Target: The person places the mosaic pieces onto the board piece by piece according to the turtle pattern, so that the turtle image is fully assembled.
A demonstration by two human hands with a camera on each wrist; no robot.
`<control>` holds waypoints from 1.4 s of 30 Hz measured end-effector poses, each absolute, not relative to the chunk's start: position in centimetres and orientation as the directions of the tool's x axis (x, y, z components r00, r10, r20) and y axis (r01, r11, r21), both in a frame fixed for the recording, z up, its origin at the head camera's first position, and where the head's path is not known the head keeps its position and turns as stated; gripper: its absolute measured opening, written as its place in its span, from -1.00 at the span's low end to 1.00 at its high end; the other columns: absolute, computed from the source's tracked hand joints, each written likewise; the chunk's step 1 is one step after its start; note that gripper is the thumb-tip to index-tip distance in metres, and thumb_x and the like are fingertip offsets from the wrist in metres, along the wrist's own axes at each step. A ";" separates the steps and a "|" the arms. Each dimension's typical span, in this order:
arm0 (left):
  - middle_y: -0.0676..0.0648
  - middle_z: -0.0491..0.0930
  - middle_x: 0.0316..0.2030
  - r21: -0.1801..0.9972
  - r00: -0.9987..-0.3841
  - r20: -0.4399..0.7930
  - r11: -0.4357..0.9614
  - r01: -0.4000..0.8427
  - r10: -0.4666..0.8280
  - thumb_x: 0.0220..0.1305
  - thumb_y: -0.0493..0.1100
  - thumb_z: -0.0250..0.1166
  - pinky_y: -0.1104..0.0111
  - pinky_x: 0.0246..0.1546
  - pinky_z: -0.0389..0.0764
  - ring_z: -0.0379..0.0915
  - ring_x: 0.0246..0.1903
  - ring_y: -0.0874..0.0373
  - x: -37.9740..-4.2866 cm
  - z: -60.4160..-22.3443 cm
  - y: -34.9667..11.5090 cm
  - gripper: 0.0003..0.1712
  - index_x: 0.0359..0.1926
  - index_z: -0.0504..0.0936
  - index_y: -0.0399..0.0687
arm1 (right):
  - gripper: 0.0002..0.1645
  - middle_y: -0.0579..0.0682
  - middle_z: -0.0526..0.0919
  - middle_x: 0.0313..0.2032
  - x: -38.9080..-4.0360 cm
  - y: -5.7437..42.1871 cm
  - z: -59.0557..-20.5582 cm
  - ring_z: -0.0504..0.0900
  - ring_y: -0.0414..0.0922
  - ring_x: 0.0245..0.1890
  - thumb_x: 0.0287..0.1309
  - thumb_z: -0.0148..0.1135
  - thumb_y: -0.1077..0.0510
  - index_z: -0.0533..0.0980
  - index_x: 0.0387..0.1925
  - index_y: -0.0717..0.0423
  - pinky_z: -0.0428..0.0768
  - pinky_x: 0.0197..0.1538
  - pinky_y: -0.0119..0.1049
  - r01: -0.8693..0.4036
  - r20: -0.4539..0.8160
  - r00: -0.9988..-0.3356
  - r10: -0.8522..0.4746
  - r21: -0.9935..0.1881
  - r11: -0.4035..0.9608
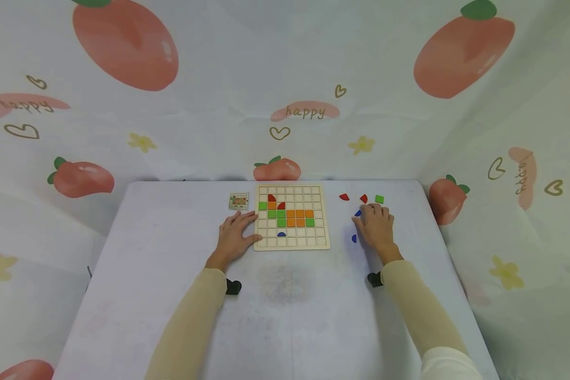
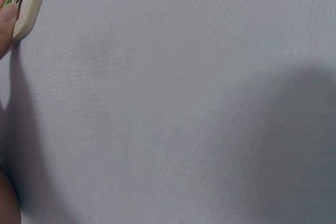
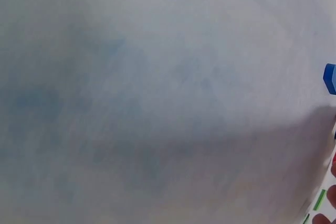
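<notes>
A pale wooden grid board [image 1: 318, 245] lies on the table with green, orange and red pieces in its squares and one blue half-circle [image 1: 282, 234] low down. My left hand [image 1: 234, 238] rests at the board's left edge, its fingers spread and fairly straight; the thumb [image 2: 6, 17] touches the board's corner in the left wrist view. Off the board's right side, my right hand [image 1: 379, 227] pinches a small blue half-circle piece [image 1: 358, 213] between thumb and index finger. Nearer to me lies another blue half-circle [image 1: 354, 238], also at the right wrist view's edge.
A small patterned card [image 1: 239, 201] lies left of the board. Beyond the right hand are two red quarter-circles, one on the left [image 1: 344, 197] and one near the fingers [image 1: 363, 199], plus a green square [image 1: 379, 199]. A printed cloth [image 1: 199, 126] hangs behind the white table [image 1: 285, 327].
</notes>
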State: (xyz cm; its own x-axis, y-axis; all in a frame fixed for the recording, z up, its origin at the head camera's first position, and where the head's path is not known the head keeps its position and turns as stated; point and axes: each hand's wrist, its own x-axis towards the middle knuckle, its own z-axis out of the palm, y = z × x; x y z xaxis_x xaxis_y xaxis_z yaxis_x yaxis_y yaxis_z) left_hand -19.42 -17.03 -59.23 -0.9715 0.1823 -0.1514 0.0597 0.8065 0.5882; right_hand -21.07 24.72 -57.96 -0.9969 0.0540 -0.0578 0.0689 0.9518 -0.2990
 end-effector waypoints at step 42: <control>0.07 0.23 0.56 0.593 -0.971 -0.139 0.802 0.076 0.195 0.31 0.18 0.37 -0.18 0.52 -0.09 -0.17 0.63 -0.10 -19.2 -58.5 -16.9 -0.19 0.51 0.35 0.17 | -0.65 0.14 0.72 0.03 -22.7 19.7 -57.3 0.65 0.06 -0.04 0.39 0.22 0.15 0.59 0.14 0.13 0.65 0.13 -0.02 0.043 -0.069 -0.998 -0.007 -0.695 0.718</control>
